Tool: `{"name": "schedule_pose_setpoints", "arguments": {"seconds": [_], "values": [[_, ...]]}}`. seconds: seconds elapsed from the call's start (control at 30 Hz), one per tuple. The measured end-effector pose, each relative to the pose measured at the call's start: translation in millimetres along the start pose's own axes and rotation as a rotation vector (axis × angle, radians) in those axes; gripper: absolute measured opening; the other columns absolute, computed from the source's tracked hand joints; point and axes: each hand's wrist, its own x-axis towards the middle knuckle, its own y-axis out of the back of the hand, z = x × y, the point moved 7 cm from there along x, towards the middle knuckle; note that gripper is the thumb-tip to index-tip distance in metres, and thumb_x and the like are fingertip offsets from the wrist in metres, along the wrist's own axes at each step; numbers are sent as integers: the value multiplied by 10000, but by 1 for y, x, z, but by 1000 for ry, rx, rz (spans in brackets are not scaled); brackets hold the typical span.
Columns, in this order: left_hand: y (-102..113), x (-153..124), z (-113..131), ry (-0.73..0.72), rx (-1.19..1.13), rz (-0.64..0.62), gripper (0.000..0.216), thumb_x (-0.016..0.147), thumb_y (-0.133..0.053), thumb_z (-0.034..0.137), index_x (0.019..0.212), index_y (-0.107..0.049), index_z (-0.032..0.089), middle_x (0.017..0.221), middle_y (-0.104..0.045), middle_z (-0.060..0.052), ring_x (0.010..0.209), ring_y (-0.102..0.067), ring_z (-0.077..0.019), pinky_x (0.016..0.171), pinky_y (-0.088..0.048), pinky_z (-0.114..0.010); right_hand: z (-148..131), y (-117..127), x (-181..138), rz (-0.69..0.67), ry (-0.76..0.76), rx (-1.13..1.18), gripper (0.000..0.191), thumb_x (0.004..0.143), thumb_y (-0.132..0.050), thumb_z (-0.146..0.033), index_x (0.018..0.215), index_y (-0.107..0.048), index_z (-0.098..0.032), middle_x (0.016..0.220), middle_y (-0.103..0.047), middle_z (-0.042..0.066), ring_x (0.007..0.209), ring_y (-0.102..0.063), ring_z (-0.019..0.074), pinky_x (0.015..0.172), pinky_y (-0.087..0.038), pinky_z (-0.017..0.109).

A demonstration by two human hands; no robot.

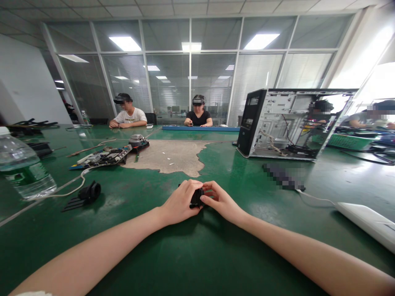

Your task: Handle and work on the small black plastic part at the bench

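Just above the green tabletop (197,250), a small black plastic-looking part (196,199) is held between both hands; its exact kind is hidden by the fingers. My left hand (182,201) wraps over its left side, fingers curled around the far edge. From the other side, my right hand (220,200) pinches the part's right edge with thumb and bent fingers. The fingertips of the two hands meet at the top. A black piece with a round ring and flat prongs (86,194) lies on the table to the left of my hands.
A water bottle (23,168) stands at left, near a circuit board assembly (105,157). An opened computer case (277,123) is at right, with a pixelated dark device (282,176) cabled to a white box (367,220). People (198,117) sit across the table.
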Motion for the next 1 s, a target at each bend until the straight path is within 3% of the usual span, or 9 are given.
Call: {"name": "schedule_pose_setpoints", "arguments": {"seconds": [0.17, 0.43, 0.67, 0.83, 1.0], "values": [[0, 0, 1, 7, -1, -16, 545, 672, -608, 162, 1150, -348, 182, 1137, -471, -99, 1030, -471, -246, 873, -426, -406, -6, -5, -3, -66, 38, 71, 265, 726, -634, -261, 898, -439, -214, 927, -537, 8, 933, -557, 171, 744, -493, 306], [1, 0, 1, 2, 7, -4, 533, 685, -611, 192, 1150, -351, 182, 1130, -475, -101, 1038, -473, -249, 872, -430, -405, 1, -1, 2, 15, 2, 55, 243, 752, -598, -349, 902, -467, -210, 917, -548, 13, 875, -568, 163, 745, -489, 321], [0, 0, 1, 6, 5, -12, 527, 690, -599, 180, 1154, -349, 188, 1131, -477, -101, 1032, -478, -251, 860, -434, -409, -3, -4, -3, -70, 39, 84, 277, 720, -647, -266, 897, -442, -212, 933, -542, 8, 905, -565, 163, 732, -487, 295], [1, 0, 0, 5, -3, -1, 547, 685, -607, 191, 1160, -338, 206, 1135, -472, -95, 1041, -471, -257, 863, -427, -420, -5, -3, -1, -21, 22, 79, 181, 772, -577, -304, 854, -451, -202, 888, -552, 6, 865, -572, 159, 721, -488, 305], [0, 0, 0, 3, 0, -4, 538, 683, -612, 192, 1152, -346, 195, 1127, -476, -98, 1031, -477, -253, 858, -431, -410, 2, 1, 2, 6, 4, 0, 227, 772, -576, -283, 954, -466, -205, 964, -544, 28, 919, -560, 176, 762, -484, 332]]}}
